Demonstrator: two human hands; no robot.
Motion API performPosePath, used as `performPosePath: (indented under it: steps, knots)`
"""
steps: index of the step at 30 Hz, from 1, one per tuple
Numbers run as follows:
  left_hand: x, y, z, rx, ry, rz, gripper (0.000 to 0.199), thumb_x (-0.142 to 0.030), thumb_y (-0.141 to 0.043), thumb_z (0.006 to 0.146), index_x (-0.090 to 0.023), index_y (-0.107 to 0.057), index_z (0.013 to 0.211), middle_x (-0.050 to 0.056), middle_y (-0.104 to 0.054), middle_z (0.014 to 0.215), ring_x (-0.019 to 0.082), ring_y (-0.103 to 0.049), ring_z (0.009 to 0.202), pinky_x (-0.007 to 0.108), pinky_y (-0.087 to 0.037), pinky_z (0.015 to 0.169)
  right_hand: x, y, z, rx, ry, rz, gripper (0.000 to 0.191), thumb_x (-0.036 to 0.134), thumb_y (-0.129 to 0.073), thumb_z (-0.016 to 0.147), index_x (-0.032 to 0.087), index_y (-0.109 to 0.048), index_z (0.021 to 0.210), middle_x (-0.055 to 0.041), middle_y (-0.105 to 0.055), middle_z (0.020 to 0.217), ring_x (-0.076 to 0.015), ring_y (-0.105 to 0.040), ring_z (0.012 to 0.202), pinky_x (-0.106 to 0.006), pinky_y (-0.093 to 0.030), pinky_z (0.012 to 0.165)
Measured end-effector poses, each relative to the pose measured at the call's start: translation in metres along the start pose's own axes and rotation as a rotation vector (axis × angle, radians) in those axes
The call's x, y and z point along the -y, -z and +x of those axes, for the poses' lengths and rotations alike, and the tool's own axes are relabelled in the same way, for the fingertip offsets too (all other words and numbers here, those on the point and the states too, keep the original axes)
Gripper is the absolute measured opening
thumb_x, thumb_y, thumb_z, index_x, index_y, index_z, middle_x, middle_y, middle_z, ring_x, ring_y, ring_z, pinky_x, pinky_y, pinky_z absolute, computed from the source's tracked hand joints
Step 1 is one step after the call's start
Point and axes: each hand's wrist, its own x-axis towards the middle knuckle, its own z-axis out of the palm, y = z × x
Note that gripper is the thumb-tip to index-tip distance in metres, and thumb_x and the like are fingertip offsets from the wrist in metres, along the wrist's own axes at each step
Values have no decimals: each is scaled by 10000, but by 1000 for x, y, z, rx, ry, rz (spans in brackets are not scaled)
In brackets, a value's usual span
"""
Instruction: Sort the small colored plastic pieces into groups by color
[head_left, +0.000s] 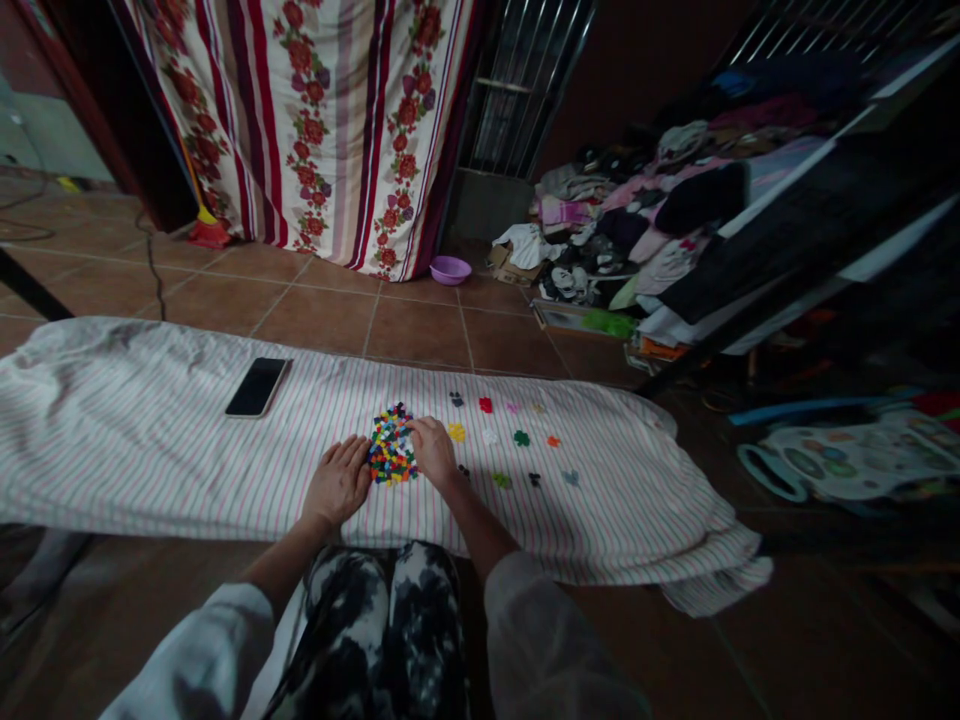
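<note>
A pile of small mixed-colour pieces (391, 450) lies on the striped cloth. My left hand (341, 480) rests flat at the pile's left edge, fingers stretched out. At the pile's right edge is my right hand (433, 450), its fingers bent together at the pieces; whether a piece is between them is too small to tell. Right of it sit small single-colour groups, among them yellow pieces (457, 432), red pieces (486, 405), dark green pieces (521, 438), orange pieces (553, 441), light green pieces (501, 481) and grey pieces (571, 478). My right wrist partly hides a black group.
A phone (258, 387) lies on the striped cloth (150, 430) to the left. Beyond are a floral curtain (337, 130), a purple basin (451, 270) on the tiled floor and a heap of clothes (637, 220) at the right.
</note>
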Motion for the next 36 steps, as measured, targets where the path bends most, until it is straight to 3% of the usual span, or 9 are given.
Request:
performPosePath:
  steps: [7,17,29,36]
  knots:
    - [0,1,2,23,5,15,457,-307,-330,928,-128,-530,1298,111,-574,1340,245,-467,1301,447,-367,1079,3,-3,34,131,-103,-78,303,156,-438,912,249,-703,1027,-63,-640,1039,-180,-550,1019,-263,-401,888]
    - [-1,3,2,22,10,8,461,-305,-342,920,-144,-523,1312,115,-574,1340,247,-463,1307,447,-373,1074,10,-3,51,204,-153,-175,248,154,-464,905,224,-673,1018,-84,-641,1047,-181,-570,1003,-270,-398,852]
    - [1,-1,1,-8,-19,12,452,-320,-358,916,-132,-539,1285,120,-589,1319,255,-485,1285,455,-387,1061,13,-6,33,62,-140,-86,161,275,-485,905,248,-624,983,-27,-635,1004,-144,-581,883,-232,-398,745]
    - [1,-1,0,-32,-34,22,457,-326,-346,910,-165,-543,1289,112,-610,1294,255,-508,1263,463,-397,1048,4,-1,34,27,-72,59,149,203,-493,861,223,-607,954,-18,-674,950,-140,-598,880,-217,-425,769]
